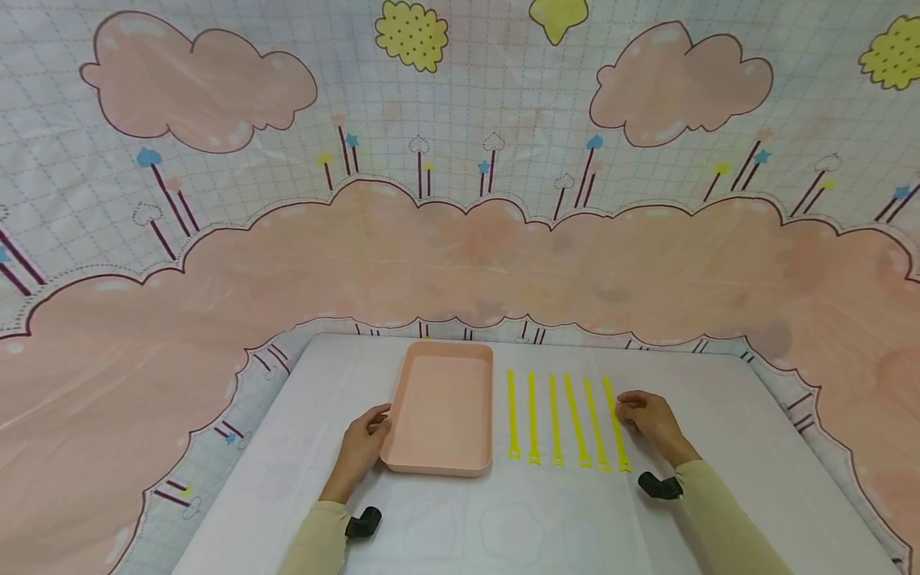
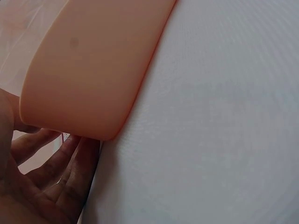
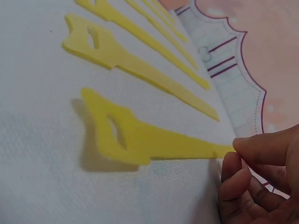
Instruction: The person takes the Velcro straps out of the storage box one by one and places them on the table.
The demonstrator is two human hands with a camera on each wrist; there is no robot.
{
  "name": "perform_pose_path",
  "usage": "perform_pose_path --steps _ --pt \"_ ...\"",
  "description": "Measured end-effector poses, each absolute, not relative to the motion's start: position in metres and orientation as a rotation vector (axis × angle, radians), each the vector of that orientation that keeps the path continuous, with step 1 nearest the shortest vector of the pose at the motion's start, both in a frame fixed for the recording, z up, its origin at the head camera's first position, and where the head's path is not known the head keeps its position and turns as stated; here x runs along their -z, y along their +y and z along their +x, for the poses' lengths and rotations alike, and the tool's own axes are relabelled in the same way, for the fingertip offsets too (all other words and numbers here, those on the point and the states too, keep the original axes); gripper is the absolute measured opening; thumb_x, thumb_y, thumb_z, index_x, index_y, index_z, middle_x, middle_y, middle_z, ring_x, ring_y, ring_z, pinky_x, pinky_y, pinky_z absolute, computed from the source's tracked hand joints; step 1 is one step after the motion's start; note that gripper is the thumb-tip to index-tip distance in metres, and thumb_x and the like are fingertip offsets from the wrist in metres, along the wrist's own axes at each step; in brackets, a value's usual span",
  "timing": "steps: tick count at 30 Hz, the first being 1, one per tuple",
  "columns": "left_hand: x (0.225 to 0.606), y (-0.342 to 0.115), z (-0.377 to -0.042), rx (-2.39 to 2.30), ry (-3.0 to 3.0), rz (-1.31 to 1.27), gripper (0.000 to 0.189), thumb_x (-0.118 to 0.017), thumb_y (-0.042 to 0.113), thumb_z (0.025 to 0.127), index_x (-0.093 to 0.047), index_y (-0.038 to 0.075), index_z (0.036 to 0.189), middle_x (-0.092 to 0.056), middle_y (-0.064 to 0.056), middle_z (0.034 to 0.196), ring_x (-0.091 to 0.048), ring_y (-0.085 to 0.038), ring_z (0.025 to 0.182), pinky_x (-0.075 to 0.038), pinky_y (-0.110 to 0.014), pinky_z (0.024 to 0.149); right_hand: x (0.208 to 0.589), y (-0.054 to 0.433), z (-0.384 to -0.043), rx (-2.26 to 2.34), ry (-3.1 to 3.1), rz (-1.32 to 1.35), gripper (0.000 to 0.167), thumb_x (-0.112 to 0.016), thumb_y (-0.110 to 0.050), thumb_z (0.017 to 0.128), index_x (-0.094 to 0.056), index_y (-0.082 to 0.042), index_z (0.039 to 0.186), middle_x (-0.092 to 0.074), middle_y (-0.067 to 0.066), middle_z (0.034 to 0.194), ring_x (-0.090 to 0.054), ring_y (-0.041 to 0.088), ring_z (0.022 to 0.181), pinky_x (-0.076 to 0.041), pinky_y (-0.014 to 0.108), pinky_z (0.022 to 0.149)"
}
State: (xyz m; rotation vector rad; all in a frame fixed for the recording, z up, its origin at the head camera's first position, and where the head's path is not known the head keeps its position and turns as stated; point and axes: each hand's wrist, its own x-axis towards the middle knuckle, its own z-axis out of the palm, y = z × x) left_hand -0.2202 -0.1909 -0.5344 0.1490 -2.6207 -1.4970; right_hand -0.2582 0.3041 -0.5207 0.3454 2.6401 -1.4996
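Observation:
A shallow peach tray point(image 1: 443, 471) lies on the white table, with my left hand point(image 1: 364, 441) at its left side. In the left wrist view, the left fingers point(image 2: 51, 165) are bent at the tray's wall point(image 2: 88, 79), and their tips are hidden behind it; the hand holds the tray by that edge. Several yellow cable ties point(image 1: 553, 415) with slotted heads lie in a row right of the tray. My right hand point(image 1: 650, 421) pinches the narrow far end of the rightmost cable tie point(image 3: 173, 142) between thumb and fingers. That tie's slotted head is slightly raised, casting a shadow.
The white table point(image 1: 561, 527) has its back edge against a cloth backdrop point(image 1: 460, 255) printed with clouds. A black wrist camera point(image 1: 364, 522) sits on the left forearm and another black camera point(image 1: 660, 485) on the right.

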Motion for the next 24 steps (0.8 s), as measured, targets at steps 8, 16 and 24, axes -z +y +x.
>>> perform_pose_path --steps 8,16,24 --pt "0.536 -0.192 -0.223 1.512 -2.625 0.143 0.036 -0.057 0.011 0.097 -0.061 0.006 0.132 -0.066 -0.019 0.117 -0.065 -0.030 0.103 -0.053 -0.037 0.083 0.516 0.303 -0.258 1.494 2.641 0.341 0.037 -0.059 -0.019 0.097 -0.057 0.002 0.127 -0.063 0.015 0.110 -0.057 0.017 0.085 -0.048 0.022 0.067" --pt "0.535 -0.192 -0.223 1.492 -2.641 0.174 0.034 -0.054 0.017 0.099 -0.062 0.009 0.132 -0.067 -0.014 0.117 -0.064 -0.027 0.105 -0.050 -0.031 0.081 0.499 0.284 -0.250 1.532 2.652 0.275 0.038 -0.056 -0.023 0.099 -0.056 0.002 0.128 -0.060 0.023 0.125 -0.063 0.018 0.091 -0.050 0.024 0.070" --pt "0.527 -0.192 -0.216 1.442 -2.634 0.155 0.034 -0.053 0.019 0.100 -0.062 0.009 0.132 -0.068 -0.013 0.115 -0.066 -0.027 0.102 -0.050 -0.027 0.073 0.492 0.264 -0.238 1.554 2.671 0.164 0.037 -0.055 -0.025 0.100 -0.057 -0.001 0.129 -0.060 0.021 0.124 -0.065 0.024 0.095 -0.052 0.026 0.073"
